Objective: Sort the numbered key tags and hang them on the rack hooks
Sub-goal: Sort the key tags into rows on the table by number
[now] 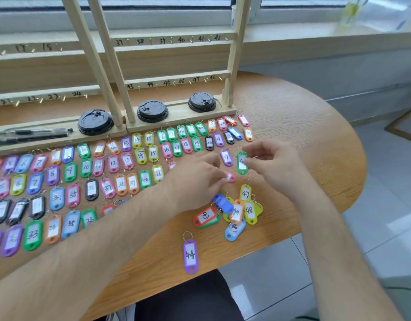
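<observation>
- Right hand (272, 162): fingertips narrowed to a pinch on the green tag (242, 167), at its right edge near the ring. Probably reading it or lining it up.
- Left hand (195, 179): fingers curled down, tips on a pink tag (231, 177). Can't tell whether that's a pinch or just a press; the thumb is hidden.
- Sorted tags (86, 167) lie face up in number-ordered rows on the table (304, 135), so they're quick to read and can go to the hooks in sequence.
- Unsorted pile (234, 212) sits just in front of both hands, within easy reach. Tag 44 (190, 256) lies apart, near the table edge.
- Rack (176, 82) stands behind the rows. The visible hooks (174, 83) are all bare, so I'd judge this is still the sorting stage.
- Hidden: the green tag's number is part-covered by fingers, and the pink tag's number is fully covered. Forearms cover several row tags.
- The rack's left part and the leftmost rows are cut off, and the far tags' digits are blurred.
</observation>
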